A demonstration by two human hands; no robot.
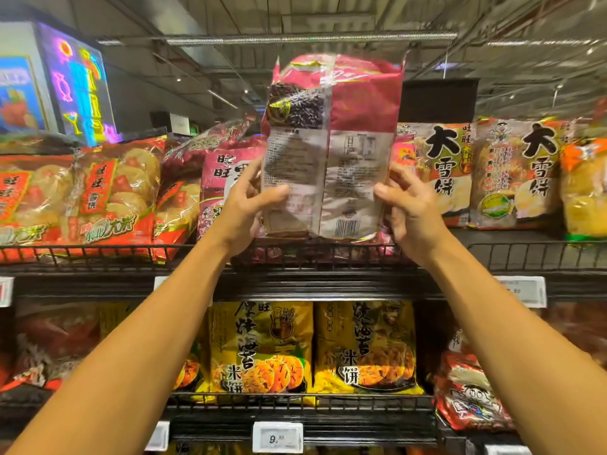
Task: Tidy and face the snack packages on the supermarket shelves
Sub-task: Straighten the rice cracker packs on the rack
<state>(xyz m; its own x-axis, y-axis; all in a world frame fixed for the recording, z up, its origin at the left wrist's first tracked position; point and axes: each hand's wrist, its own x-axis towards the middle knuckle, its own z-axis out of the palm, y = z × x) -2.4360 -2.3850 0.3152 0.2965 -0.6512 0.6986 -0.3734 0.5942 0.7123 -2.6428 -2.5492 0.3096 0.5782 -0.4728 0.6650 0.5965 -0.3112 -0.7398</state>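
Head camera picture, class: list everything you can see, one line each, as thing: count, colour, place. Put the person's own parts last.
Held snack bag: one, pink-red, back panel and barcode towards the camera, raised upright in front of the upper shelf.
Pink bags: at least two, upper shelf, behind and left of the held bag.
Red-orange bags: several, upper shelf, left.
Cream and orange bags: at least two, upper shelf, right.
Yellow bags: two facing front, lower shelf, centre.
Red bags: a few, lower shelf, right; count unclear.
Wire shelf rail: black, front of upper shelf.
Price tag: one white, lower shelf edge, centre.
Neon sign: multicoloured, upper left.
Left hand: grips the held bag's left edge.
Right hand: holds its right edge.
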